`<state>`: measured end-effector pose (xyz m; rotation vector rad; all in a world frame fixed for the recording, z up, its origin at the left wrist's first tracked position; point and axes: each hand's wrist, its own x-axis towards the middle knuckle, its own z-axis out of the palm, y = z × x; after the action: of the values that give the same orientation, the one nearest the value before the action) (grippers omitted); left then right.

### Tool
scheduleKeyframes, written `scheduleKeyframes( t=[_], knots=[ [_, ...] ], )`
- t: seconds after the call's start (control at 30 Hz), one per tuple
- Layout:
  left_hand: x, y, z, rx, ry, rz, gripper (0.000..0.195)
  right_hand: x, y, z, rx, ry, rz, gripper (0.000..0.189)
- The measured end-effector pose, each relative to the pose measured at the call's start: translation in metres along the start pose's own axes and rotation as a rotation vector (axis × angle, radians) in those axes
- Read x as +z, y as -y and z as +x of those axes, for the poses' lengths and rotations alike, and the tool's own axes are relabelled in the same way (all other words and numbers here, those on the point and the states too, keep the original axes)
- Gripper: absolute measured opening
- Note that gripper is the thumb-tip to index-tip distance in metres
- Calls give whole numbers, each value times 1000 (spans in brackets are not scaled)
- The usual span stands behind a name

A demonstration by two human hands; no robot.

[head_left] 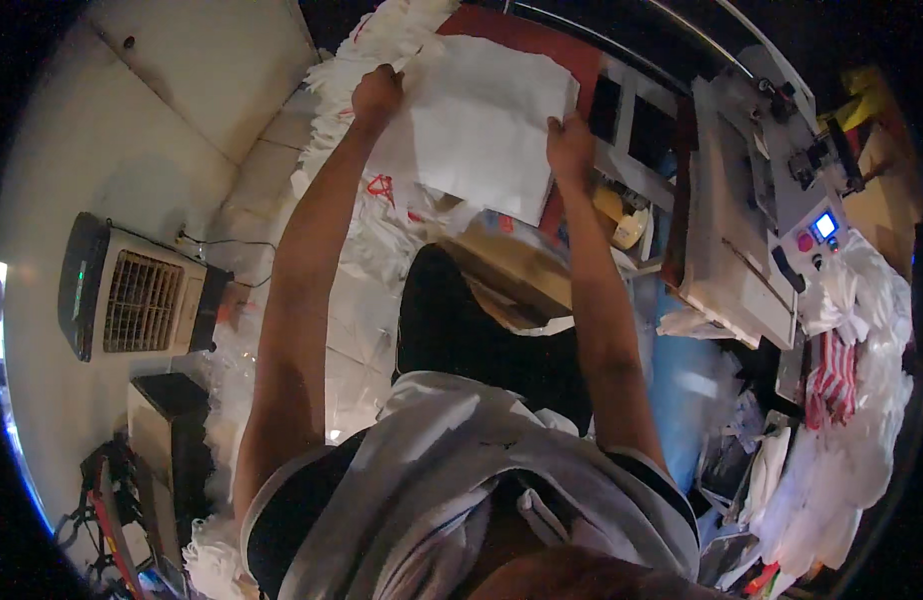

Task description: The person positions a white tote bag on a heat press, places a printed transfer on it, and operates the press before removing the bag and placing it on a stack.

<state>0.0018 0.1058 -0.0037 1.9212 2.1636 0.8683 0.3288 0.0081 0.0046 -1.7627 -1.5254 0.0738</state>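
Observation:
A broad white stack of what look like thin plastic bags or sheets (484, 120) lies before me, partly over a red surface (518, 26). My left hand (377, 97) is closed at its left edge, with a corner of white film pinched between thumb and fingers. On the opposite side, my right hand (572, 154) grips the right edge, thumb up. Heaped white plastic bags (394, 217) with red print spread left of and below the stack. Beneath its near edge stands a cardboard box (521, 262).
An air cooler (143, 292) stands by the left wall. To the right is a machine with a flat top (739, 225) and a control panel with a lit screen (825, 223). Bundled white bags (844, 300) hang beyond it. A yellow container (630, 227) sits on a shelf.

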Motion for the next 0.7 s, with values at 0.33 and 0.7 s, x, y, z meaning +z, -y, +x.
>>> scheduleKeyframes(
  t=[0.33, 0.7],
  knots=[
    [21, -5, 6, 144, 40, 152, 36, -3, -17, -5, 28, 68, -159, 34],
    [-22, 0, -70, 413, -486, -300, 26, -1, -190, -77, 490, -79, -50, 36]
  ],
)
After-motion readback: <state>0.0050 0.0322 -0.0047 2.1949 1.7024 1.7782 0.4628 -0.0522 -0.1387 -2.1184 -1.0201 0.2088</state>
